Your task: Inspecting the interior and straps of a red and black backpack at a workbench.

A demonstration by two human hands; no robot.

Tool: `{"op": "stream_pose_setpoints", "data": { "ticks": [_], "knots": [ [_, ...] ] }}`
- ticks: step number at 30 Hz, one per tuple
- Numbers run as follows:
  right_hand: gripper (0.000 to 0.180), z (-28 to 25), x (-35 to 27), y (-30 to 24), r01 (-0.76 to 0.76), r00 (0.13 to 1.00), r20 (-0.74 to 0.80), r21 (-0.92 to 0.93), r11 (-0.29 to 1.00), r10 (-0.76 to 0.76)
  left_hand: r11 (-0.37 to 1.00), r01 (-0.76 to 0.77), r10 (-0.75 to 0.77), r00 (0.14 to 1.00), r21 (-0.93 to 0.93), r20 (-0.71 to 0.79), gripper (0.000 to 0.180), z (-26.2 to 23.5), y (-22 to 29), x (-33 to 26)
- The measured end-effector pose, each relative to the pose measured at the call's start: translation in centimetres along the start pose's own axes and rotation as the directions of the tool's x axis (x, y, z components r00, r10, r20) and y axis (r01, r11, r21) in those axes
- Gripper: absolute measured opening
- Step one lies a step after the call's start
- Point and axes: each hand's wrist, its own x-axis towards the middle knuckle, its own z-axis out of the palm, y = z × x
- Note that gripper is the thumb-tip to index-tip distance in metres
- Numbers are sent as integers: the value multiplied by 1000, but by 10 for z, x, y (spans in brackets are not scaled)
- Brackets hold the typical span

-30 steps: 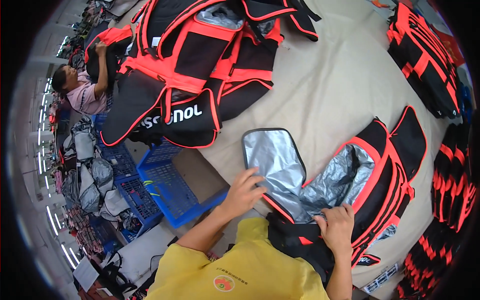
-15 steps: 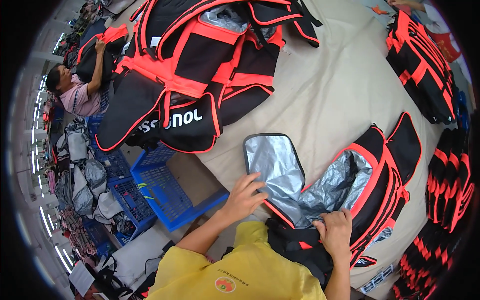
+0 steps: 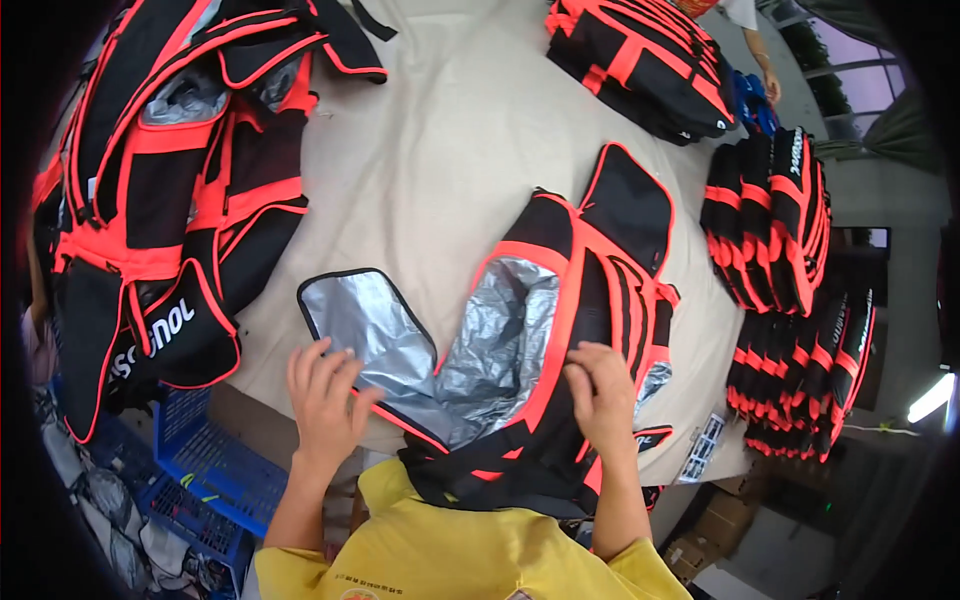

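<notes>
A black and neon-orange backpack [image 3: 575, 280] lies in front of me, its silver-lined main compartment [image 3: 490, 340] gaping. The silver inside of its unfolded lid flap [image 3: 365, 325] faces up, to the left of the opening. My left hand [image 3: 325, 400] is open, fingers spread, at the near-left edge of that flap; contact is not clear. On the opening's right side my right hand [image 3: 605, 400] is closed, with bent fingers and thumb on the backpack's side panel. Black straps [image 3: 500, 465] bunch up at the near end, against my yellow shirt.
More black and orange backpacks [image 3: 160, 200] are heaped at the left. Another backpack [image 3: 645, 70] lies at the far edge, and stacked ones [image 3: 765, 220] stand at the right. Blue crates [image 3: 205, 450] sit below left. A person's arm [image 3: 762, 60] shows far right.
The view has swung right. My right hand has shifted from the opening's near corner to its right side. My left hand has come off the flap's edge slightly, fingers spread wider.
</notes>
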Motion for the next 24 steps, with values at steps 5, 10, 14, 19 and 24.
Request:
{"op": "stream_pose_setpoints", "data": {
  "ticks": [5,10,14,19,24],
  "knots": [
    [15,-17,-2,24,-223,973,-86,-93,970,215,711,352,-247,935,-609,253,29,79,51,95],
    [38,5,17,34,-496,866,41,211,842,499,278,878,-235,455,-390,859,50,223,81,133],
    [43,19,37,39,-439,894,-53,85,894,444,-137,863,-112,474,-486,873,47,246,115,127],
    [73,56,39,73,-253,968,-102,-371,894,231,34,692,-95,721,-721,687,24,222,136,104],
    [57,65,40,95,-600,798,178,145,787,576,606,271,-137,962,-748,238,38,207,102,42]
  ]
}}
